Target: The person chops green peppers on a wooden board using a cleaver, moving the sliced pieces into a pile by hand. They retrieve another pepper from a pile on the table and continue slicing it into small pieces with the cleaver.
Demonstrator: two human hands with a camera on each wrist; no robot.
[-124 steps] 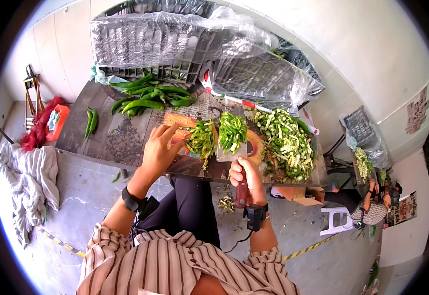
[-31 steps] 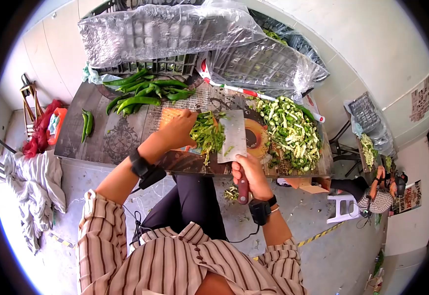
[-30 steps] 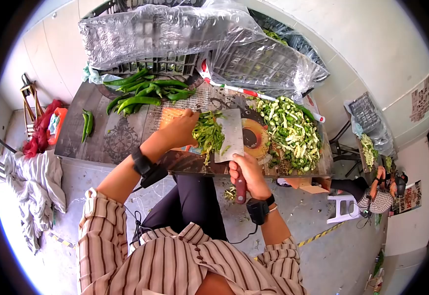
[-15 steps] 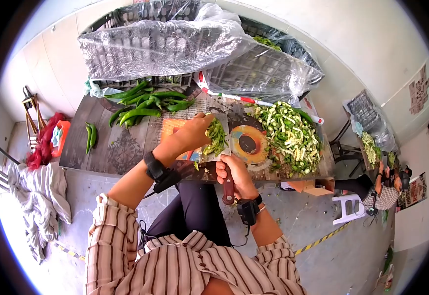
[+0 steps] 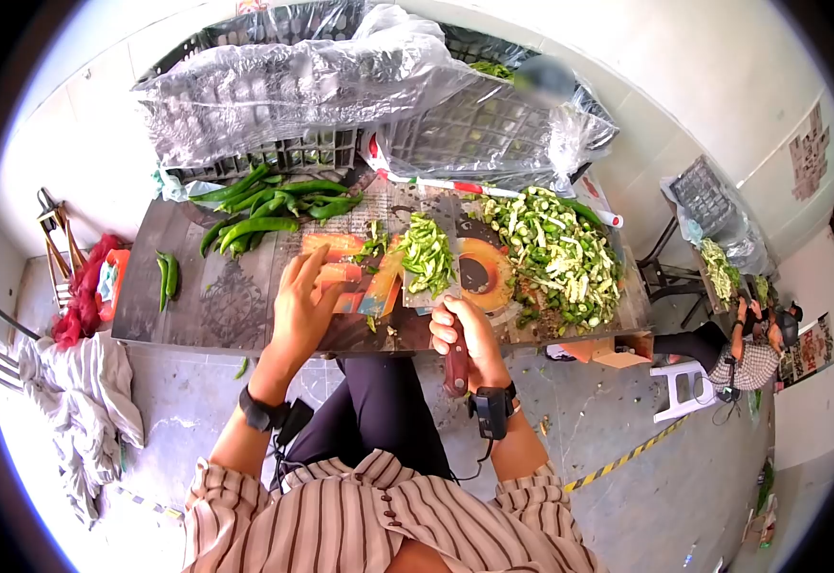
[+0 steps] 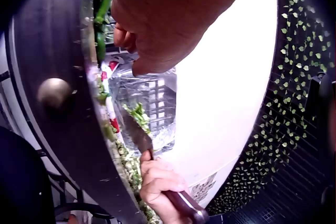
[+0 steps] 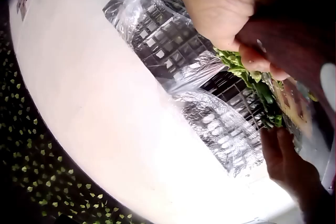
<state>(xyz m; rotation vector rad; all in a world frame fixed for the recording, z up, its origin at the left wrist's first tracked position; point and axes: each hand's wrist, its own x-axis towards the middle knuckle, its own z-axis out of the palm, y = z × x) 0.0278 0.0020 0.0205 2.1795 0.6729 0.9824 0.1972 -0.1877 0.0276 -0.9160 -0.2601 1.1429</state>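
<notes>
My right hand (image 5: 472, 342) grips the red-brown handle of a cleaver (image 5: 455, 368), its blade flat over the table. A heap of chopped green peppers (image 5: 427, 254) lies on the blade; the left wrist view shows it on the tilted cleaver (image 6: 137, 133) too. To the left, my left hand (image 5: 299, 310) is empty, fingers apart above the table's front edge. Between the hands a few chopped bits (image 5: 373, 241) lie on an orange printed patch. A large pile of chopped peppers (image 5: 565, 263) stands right of the cleaver. Whole green peppers (image 5: 264, 215) lie behind the left hand.
Two black crates wrapped in clear plastic (image 5: 274, 100) line the table's back, with a red-white-green strip (image 5: 455, 184) before them. Two peppers (image 5: 168, 277) lie at the left of the table (image 5: 235, 306). At far right another person (image 5: 751, 358) works near a white stool (image 5: 682, 390).
The pile between the hands has shrunk and chopped peppers now heap on the cleaver. My left hand, over the pieces half a second ago, has drawn back left and toward me, fingers spread.
</notes>
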